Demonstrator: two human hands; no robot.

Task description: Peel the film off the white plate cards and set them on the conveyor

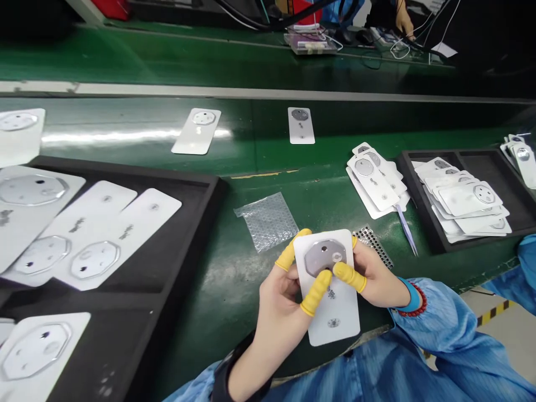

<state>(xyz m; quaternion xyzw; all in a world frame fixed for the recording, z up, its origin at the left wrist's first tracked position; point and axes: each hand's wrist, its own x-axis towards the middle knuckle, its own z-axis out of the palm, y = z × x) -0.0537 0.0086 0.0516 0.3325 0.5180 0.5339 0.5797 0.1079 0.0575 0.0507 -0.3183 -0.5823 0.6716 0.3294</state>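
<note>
Both my hands grip one white card [337,310] that carries a grey octagonal film pad near its top. My left hand [281,304] holds the card's left edge, its thumb and forefinger in yellow finger cots, the thumb lying across the card face. My right hand [374,273] clasps the right edge and presses a yellow-cotted thumb on the pad. A small perforated metal piece [374,241] lies on the green belt just behind my right hand.
A bubble-wrap bag [268,220] lies on the green belt [234,273]. The black tray [176,262] at left holds several white cards. A card stack [374,181] and a second black tray [481,162] of cards sit right. Two single cards [196,131] [301,125] lie farther back. Another person's hand [404,22] works far behind.
</note>
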